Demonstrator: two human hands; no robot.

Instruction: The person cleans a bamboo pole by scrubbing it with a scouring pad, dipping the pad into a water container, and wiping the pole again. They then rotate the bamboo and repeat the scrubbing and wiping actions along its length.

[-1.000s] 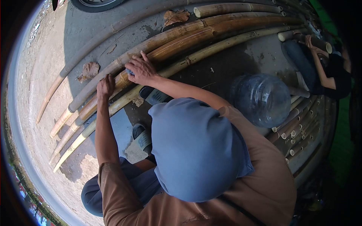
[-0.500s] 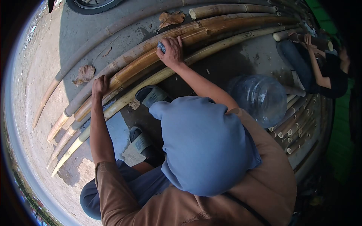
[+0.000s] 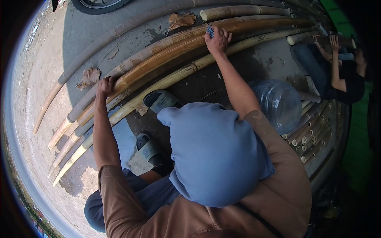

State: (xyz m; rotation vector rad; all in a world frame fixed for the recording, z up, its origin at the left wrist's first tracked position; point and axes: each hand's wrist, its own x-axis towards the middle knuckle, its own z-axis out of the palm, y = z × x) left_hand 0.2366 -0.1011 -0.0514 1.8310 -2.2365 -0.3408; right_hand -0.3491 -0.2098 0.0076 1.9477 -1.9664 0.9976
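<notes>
Several long bamboo poles lie side by side on the ground. A wet, brown bamboo pole point(image 3: 158, 59) runs under both hands. My right hand point(image 3: 218, 39) is closed round a blue-grey scrubber point(image 3: 210, 31), pressed on the pole's upper right part. My left hand point(image 3: 105, 86) has its fingers wrapped over the same pole, lower left. A paler, yellowish pole point(image 3: 166, 81) lies nearer to my feet, touched by neither hand.
A clear plastic water jug point(image 3: 279, 106) stands right of my right arm. Cut bamboo pieces point(image 3: 313, 135) are stacked beyond it. A co-worker point(image 3: 345, 75) handles a thick bamboo piece point(image 3: 329, 41) at right. Dry leaves point(image 3: 180, 20) and a tyre point(image 3: 99, 7) are at the top.
My right hand has moved up and right along the pole with the scrubber. My left hand has stayed in place. The co-worker's hands have shifted on their bamboo piece.
</notes>
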